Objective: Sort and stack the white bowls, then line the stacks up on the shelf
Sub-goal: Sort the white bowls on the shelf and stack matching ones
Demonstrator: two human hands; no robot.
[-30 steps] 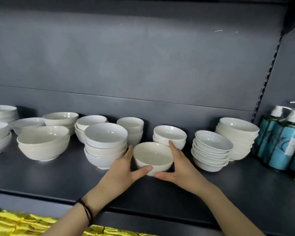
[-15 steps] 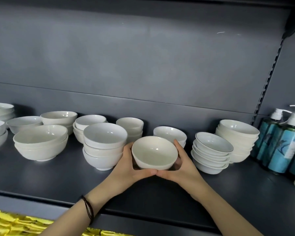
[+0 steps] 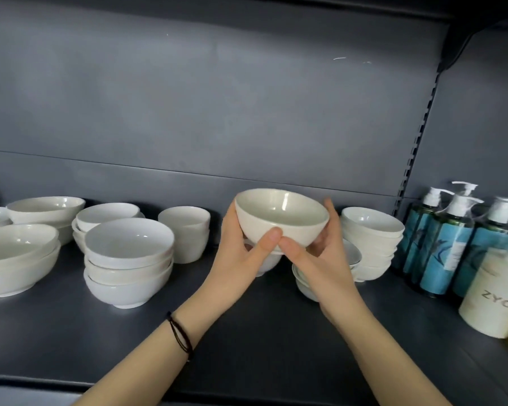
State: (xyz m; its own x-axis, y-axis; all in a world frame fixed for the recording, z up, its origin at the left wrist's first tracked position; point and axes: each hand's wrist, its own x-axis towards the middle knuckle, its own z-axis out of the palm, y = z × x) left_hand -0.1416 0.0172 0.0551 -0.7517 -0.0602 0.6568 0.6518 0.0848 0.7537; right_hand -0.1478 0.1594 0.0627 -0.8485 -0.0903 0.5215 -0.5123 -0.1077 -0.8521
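Now left hand (image 3: 238,256) and right hand (image 3: 323,259) both clasp the cream bowl (image 3: 282,218) by its sides, clear above the shelf (image 3: 71,332); keep it level and lower it centred onto the half-hidden stack (image 3: 269,263) if sizes match.

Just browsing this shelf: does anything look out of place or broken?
Nothing looks broken or spilled. The bowl stacks stand staggered rather than in a row, and pump bottles share the shelf at the right.

Grey shelf (image 3: 247,332): bowl stacks (image 3: 128,259), bottles (image 3: 440,253)
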